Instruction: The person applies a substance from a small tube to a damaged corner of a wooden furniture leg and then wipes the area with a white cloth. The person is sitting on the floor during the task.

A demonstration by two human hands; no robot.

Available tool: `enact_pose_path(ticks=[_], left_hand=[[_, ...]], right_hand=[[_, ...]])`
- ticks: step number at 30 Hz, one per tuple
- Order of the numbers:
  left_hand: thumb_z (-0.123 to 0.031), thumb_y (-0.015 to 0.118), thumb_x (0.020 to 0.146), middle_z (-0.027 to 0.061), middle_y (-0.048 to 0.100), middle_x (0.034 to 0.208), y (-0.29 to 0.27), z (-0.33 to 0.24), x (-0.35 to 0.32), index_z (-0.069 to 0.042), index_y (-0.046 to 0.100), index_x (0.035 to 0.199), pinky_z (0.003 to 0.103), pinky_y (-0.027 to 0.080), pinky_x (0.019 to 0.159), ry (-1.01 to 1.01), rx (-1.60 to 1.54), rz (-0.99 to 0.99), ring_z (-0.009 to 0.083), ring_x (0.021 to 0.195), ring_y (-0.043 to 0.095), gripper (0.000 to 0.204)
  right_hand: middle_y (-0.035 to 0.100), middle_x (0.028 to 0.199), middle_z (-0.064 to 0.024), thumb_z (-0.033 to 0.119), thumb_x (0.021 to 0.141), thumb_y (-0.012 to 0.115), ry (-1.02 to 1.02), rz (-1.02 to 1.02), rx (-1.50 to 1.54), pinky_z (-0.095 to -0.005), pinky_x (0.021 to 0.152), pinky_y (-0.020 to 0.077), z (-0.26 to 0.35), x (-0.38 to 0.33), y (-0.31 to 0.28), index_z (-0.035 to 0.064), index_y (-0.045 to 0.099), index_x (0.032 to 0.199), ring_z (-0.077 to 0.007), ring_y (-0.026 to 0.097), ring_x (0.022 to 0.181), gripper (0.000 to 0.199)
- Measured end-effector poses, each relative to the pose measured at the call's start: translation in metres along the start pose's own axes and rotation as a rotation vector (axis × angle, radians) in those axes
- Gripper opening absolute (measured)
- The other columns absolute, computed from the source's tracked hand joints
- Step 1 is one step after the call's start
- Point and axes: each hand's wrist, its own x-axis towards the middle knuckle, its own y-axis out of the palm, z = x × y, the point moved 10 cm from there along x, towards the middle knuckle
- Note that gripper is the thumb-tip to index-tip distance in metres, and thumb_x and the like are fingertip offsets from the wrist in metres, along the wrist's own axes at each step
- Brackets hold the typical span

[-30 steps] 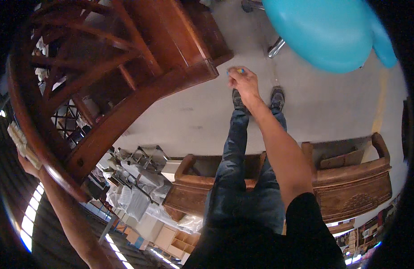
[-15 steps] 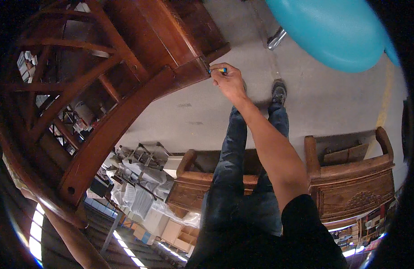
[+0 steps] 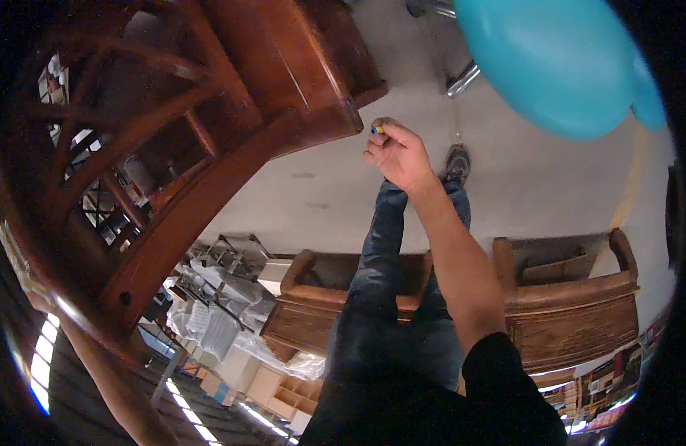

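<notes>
Head view: the right hand (image 3: pixel 404 160) is turned palm toward the camera, its fingers narrowed in a pinch on a small blue-and-yellow object (image 3: pixel 377 129), which sits at the fingertips and is partly covered by them. Just left of these fingers, and apart from the object, lies the end corner of a reddish-brown wooden furniture piece (image 3: pixel 207 192) with crossed slats. The left hand (image 3: pixel 39 299), far to the left of the right fingers, lies at the furniture's curved outer rail; whether its fingers are wide or narrow cannot be told. The step in hand appears to be close work with the small object about that corner, the furniture perhaps steadied at the rail; contact there would call for a short leftward reach with the pinch kept firm. The object's blue end points left, toward the corner, with yellow nearer the fingers; its long axis seems to run roughly crosswise, though foreshortening and the grip leave its exact tilt uncertain.
</notes>
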Motion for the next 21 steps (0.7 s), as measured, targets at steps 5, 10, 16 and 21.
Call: enact_pose_path(ticks=[5,10,16,21], left_hand=[[-0.025,0.058,0.098,0.0168,0.065,0.126,0.0,0.018,-0.005,0.001,0.054,0.137,0.037,0.055,0.092,-0.056,-0.077,0.013,0.0271,0.103,0.068,0.047],[-0.028,0.05,0.102,0.0159,0.066,0.121,0.025,0.01,-0.023,0.002,0.055,0.134,0.038,0.055,0.092,-0.484,-0.888,0.159,0.0266,0.104,0.067,0.045],[-0.025,0.049,0.102,0.0168,0.066,0.12,0.047,0.006,-0.036,0.005,0.056,0.128,0.037,0.054,0.094,-0.671,-1.326,0.154,0.0276,0.107,0.066,0.041],[-0.024,0.053,0.101,0.0159,0.067,0.118,0.044,-0.018,-0.041,0.005,0.058,0.126,0.037,0.055,0.089,-0.7,-1.307,0.086,0.0259,0.102,0.068,0.038]], right_hand=[[0.048,0.077,-0.0012,0.023,0.094,0.058,0.028,0.167,0.017,-0.0314,0.065,0.0359,0.0,-0.045,0.09,0.0059,0.06,0.102,-0.0143,0.042,0.067,0.019],[0.051,0.078,-0.0015,0.011,0.091,0.058,-0.198,0.129,-0.561,-0.03,0.064,0.0406,0.009,-0.091,0.173,0.0043,0.061,0.101,-0.012,0.048,0.067,0.012],[0.066,0.091,-0.0034,0.002,0.084,0.066,-0.393,0.047,-1.193,-0.0233,0.068,0.0484,0.003,-0.141,0.258,0.0021,0.069,0.094,-0.0081,0.059,0.079,0.011],[0.063,0.097,-0.0084,-0.003,0.088,0.061,-0.308,0.208,-1.096,-0.0294,0.072,0.0535,-0.023,-0.163,0.299,-0.0023,0.056,0.131,-0.014,0.061,0.081,0.043]])
